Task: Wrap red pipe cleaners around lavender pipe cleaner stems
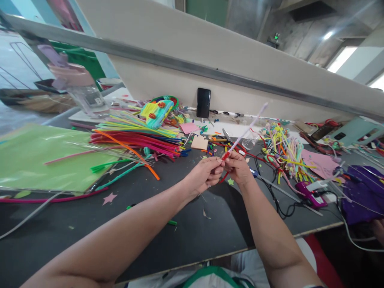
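Both hands meet above the middle of the dark tabletop. My left hand (pixel 210 172) is closed, its fingertips pinching a red pipe cleaner (pixel 225 156) from the left. From the right, my right hand (pixel 237 168) grips the same red piece with closed fingers. A pale lilac pipe cleaner (pixel 249 130) sticks up and to the right out of the red one, which looks wound around it. A short red end hangs below the fingers. How the two join is partly hidden by my fingertips. A green star (pixel 230 181) lies just beneath my right hand.
Left of my hands lies a bundle of coloured pipe cleaners (pixel 135 138) beside a green packet (pixel 57 160). A phone (pixel 203 103) leans on the partition (pixel 168 82). At right are a pipe-cleaner heap (pixel 285 150), a magenta glue gun (pixel 310 194), dark cables and a purple bag (pixel 361 196).
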`<move>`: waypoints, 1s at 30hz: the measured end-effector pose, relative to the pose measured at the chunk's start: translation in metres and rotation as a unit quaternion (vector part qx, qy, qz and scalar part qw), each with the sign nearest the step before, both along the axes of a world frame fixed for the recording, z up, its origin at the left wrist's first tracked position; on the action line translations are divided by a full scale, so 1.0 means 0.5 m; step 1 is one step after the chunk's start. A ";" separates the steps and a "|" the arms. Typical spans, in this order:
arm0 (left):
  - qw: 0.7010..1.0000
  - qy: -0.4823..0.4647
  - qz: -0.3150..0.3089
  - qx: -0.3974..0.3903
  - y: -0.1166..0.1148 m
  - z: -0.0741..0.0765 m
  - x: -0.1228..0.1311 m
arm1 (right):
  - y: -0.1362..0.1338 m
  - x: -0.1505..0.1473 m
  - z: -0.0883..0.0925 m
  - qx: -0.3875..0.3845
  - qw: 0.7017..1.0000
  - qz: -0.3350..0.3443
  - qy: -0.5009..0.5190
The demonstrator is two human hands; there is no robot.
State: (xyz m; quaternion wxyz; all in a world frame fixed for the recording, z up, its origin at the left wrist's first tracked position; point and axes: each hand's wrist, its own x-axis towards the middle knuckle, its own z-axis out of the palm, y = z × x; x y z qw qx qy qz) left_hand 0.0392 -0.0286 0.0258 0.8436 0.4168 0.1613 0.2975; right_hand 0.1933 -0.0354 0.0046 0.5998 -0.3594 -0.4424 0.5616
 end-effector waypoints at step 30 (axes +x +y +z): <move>0.999 0.006 -0.039 0.019 0.022 -0.039 0.004 | -0.008 0.010 0.024 0.060 0.990 -0.025 -0.125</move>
